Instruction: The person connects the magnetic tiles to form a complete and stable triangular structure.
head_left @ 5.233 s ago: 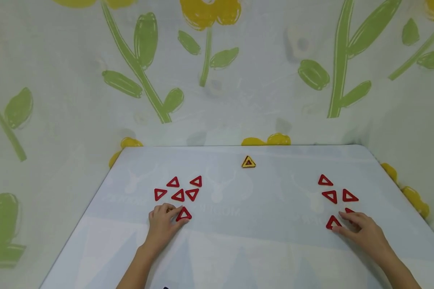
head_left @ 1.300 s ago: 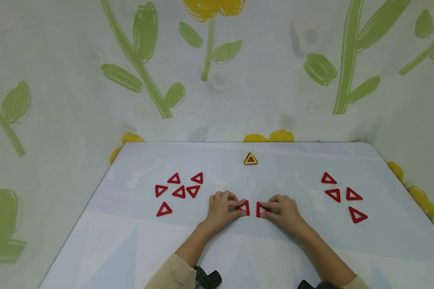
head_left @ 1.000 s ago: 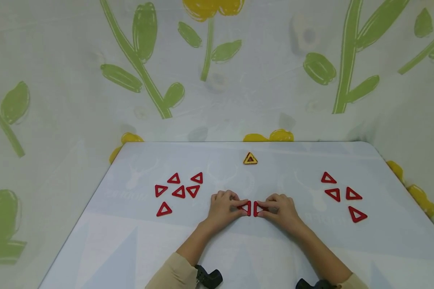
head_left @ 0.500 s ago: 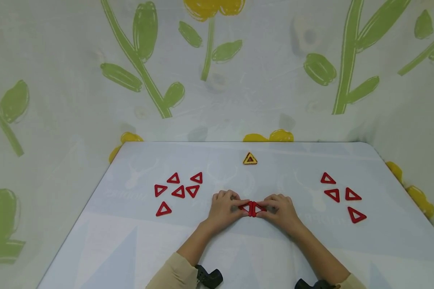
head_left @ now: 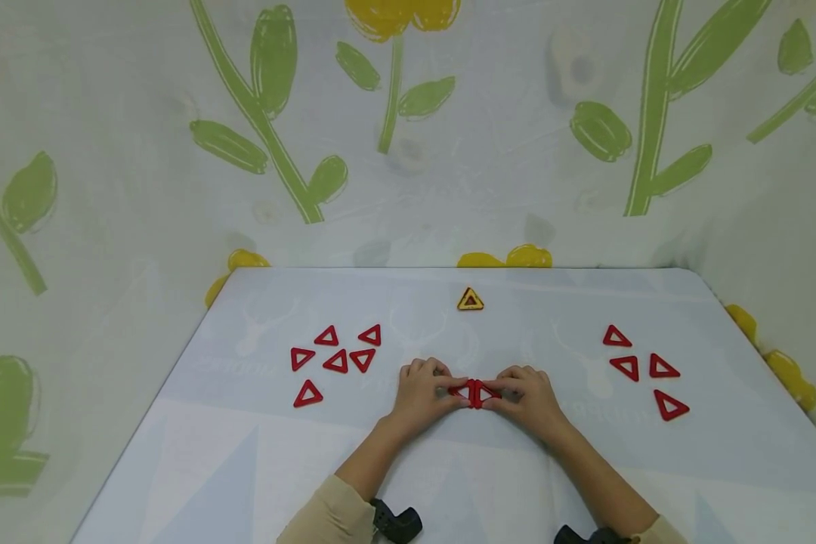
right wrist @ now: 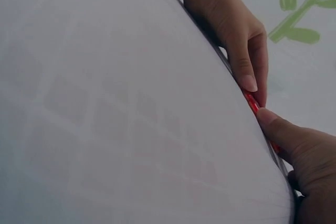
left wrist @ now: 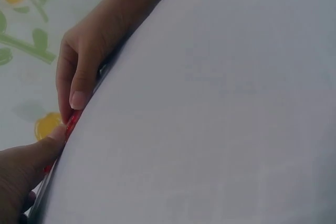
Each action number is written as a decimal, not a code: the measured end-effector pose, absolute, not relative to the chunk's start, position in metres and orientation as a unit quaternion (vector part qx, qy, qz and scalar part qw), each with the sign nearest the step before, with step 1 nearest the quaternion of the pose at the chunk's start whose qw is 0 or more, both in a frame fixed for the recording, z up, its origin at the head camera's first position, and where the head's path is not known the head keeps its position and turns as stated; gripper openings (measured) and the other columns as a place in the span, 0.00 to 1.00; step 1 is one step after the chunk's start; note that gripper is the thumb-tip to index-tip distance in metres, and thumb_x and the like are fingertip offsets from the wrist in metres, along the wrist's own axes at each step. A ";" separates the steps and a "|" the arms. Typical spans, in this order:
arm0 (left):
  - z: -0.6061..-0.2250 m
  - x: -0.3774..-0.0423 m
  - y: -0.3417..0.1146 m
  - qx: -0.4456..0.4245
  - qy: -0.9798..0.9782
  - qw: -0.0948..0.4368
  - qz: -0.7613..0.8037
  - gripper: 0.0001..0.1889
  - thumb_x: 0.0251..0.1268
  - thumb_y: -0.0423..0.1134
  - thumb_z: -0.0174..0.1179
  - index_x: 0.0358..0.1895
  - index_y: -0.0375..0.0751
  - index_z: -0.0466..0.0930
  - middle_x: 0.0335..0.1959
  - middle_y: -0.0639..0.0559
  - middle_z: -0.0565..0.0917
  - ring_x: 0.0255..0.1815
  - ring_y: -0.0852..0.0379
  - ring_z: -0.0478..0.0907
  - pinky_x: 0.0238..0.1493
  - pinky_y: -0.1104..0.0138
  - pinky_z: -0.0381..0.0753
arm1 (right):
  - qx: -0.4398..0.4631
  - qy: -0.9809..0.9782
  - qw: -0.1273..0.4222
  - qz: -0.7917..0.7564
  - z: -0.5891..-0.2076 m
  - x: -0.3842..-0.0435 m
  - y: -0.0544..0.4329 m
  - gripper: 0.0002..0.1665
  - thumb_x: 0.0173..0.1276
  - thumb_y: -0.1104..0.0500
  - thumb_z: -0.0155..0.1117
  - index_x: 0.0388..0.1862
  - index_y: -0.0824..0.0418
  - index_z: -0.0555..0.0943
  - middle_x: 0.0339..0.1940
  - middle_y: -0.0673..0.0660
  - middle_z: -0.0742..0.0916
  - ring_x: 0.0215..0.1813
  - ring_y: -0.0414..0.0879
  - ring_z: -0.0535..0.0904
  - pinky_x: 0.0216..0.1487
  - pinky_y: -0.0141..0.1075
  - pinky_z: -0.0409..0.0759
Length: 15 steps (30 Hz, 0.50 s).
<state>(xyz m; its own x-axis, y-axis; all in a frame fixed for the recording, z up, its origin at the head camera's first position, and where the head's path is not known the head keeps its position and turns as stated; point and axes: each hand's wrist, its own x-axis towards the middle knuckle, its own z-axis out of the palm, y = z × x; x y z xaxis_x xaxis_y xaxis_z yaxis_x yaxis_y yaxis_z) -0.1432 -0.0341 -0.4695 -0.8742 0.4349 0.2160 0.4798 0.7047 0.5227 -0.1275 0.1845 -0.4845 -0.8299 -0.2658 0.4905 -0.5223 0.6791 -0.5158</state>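
Observation:
Near the middle of the table in the head view, two red triangle frames meet along their straight sides, their points facing outward. My left hand [head_left: 421,393] pinches the left triangle [head_left: 471,394] between thumb and fingers. The right triangle [head_left: 479,394] is pinched likewise by my right hand [head_left: 532,397]. Fingers cover the outer corners of both. In the left wrist view, a red strip [left wrist: 71,124] shows between the fingertips of the two hands. The right wrist view also catches red edges [right wrist: 252,101] between the hands, seen very low along the table.
Several loose red triangles lie in a left group, including one triangle [head_left: 308,394] nearest me. Another group, with a triangle [head_left: 671,406] at its front, lies to the right. A yellow triangle [head_left: 471,300] sits near the table's [head_left: 585,287] far edge, before a flower-print backdrop [head_left: 476,174].
Both hands came from the side groups to the middle, each bringing a red triangle. The gap between the triangles closed; over the last half second they hold nearly still.

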 end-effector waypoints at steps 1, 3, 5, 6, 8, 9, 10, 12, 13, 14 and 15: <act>-0.469 -0.143 -0.034 -0.247 -0.923 0.039 -0.293 0.20 0.52 0.53 0.68 0.51 0.56 0.84 0.40 0.56 0.74 0.45 0.58 0.65 0.48 0.59 0.60 | 0.222 -0.895 0.194 0.335 -0.485 -0.128 0.185 0.18 0.42 0.58 0.80 0.36 0.55 0.89 0.29 0.45 0.82 0.33 0.40 0.73 0.35 0.37 0.62; -0.468 -0.142 -0.034 -0.247 -0.923 0.041 -0.291 0.21 0.52 0.53 0.68 0.51 0.56 0.84 0.40 0.56 0.74 0.45 0.58 0.66 0.47 0.59 0.61 | 0.225 -0.893 0.199 0.336 -0.485 -0.128 0.186 0.18 0.41 0.58 0.80 0.36 0.55 0.89 0.28 0.46 0.82 0.33 0.40 0.73 0.35 0.36 0.62; -0.469 -0.143 -0.035 -0.244 -0.922 0.039 -0.299 0.22 0.51 0.53 0.69 0.52 0.55 0.83 0.41 0.55 0.74 0.46 0.58 0.65 0.47 0.60 0.62 | 0.226 -0.890 0.199 0.341 -0.487 -0.129 0.186 0.18 0.41 0.58 0.80 0.36 0.55 0.89 0.29 0.46 0.82 0.34 0.40 0.73 0.36 0.36 0.62; -0.470 -0.143 -0.038 -0.240 -0.919 0.034 -0.311 0.23 0.51 0.53 0.69 0.52 0.55 0.83 0.42 0.55 0.74 0.46 0.57 0.65 0.47 0.60 0.62 | 0.225 -0.890 0.197 0.343 -0.487 -0.129 0.185 0.18 0.41 0.58 0.80 0.36 0.55 0.89 0.29 0.46 0.82 0.34 0.40 0.73 0.36 0.36 0.62; -0.472 -0.145 -0.044 -0.228 -0.914 0.019 -0.336 0.24 0.50 0.52 0.70 0.54 0.55 0.82 0.43 0.56 0.73 0.48 0.57 0.64 0.47 0.60 0.62 | 0.218 -0.894 0.184 0.347 -0.487 -0.128 0.185 0.18 0.42 0.57 0.80 0.37 0.55 0.89 0.30 0.46 0.82 0.35 0.40 0.73 0.37 0.37 0.63; -0.472 -0.146 -0.048 -0.222 -0.910 0.013 -0.349 0.25 0.50 0.52 0.70 0.55 0.54 0.81 0.43 0.56 0.73 0.50 0.56 0.63 0.48 0.59 0.63 | 0.212 -0.896 0.176 0.347 -0.487 -0.128 0.184 0.18 0.43 0.57 0.79 0.37 0.55 0.89 0.30 0.46 0.82 0.35 0.40 0.73 0.38 0.37 0.63; -0.473 -0.147 -0.053 -0.214 -0.907 0.006 -0.362 0.26 0.49 0.51 0.71 0.56 0.54 0.81 0.44 0.56 0.73 0.50 0.56 0.63 0.48 0.59 0.63 | 0.205 -0.899 0.168 0.348 -0.486 -0.127 0.184 0.18 0.44 0.56 0.79 0.38 0.54 0.89 0.31 0.46 0.82 0.36 0.40 0.73 0.38 0.38 0.64; -0.473 -0.148 -0.063 -0.201 -0.904 0.000 -0.377 0.27 0.49 0.52 0.71 0.56 0.54 0.80 0.44 0.57 0.72 0.51 0.55 0.62 0.48 0.58 0.62 | 0.196 -0.903 0.157 0.347 -0.484 -0.126 0.183 0.18 0.44 0.56 0.79 0.38 0.54 0.89 0.31 0.46 0.82 0.36 0.40 0.73 0.39 0.39 0.65; -0.472 -0.147 -0.067 -0.194 -0.904 -0.001 -0.380 0.27 0.49 0.51 0.71 0.56 0.55 0.80 0.44 0.57 0.72 0.51 0.55 0.62 0.49 0.58 0.62 | 0.194 -0.904 0.155 0.348 -0.483 -0.126 0.184 0.18 0.45 0.57 0.79 0.38 0.54 0.88 0.31 0.46 0.82 0.36 0.40 0.73 0.39 0.39 0.65; -0.472 -0.147 -0.072 -0.191 -0.905 0.003 -0.381 0.27 0.48 0.51 0.71 0.56 0.54 0.81 0.44 0.56 0.73 0.51 0.55 0.62 0.49 0.57 0.62 | 0.195 -0.903 0.157 0.349 -0.483 -0.126 0.184 0.18 0.44 0.57 0.79 0.38 0.55 0.88 0.31 0.46 0.82 0.36 0.40 0.72 0.39 0.39 0.64; -0.470 -0.146 -0.077 -0.186 -0.904 0.006 -0.384 0.27 0.48 0.51 0.72 0.56 0.54 0.81 0.44 0.56 0.73 0.51 0.54 0.62 0.49 0.56 0.62 | 0.197 -0.901 0.160 0.351 -0.483 -0.125 0.184 0.18 0.44 0.58 0.79 0.38 0.55 0.88 0.31 0.46 0.82 0.35 0.39 0.72 0.38 0.38 0.64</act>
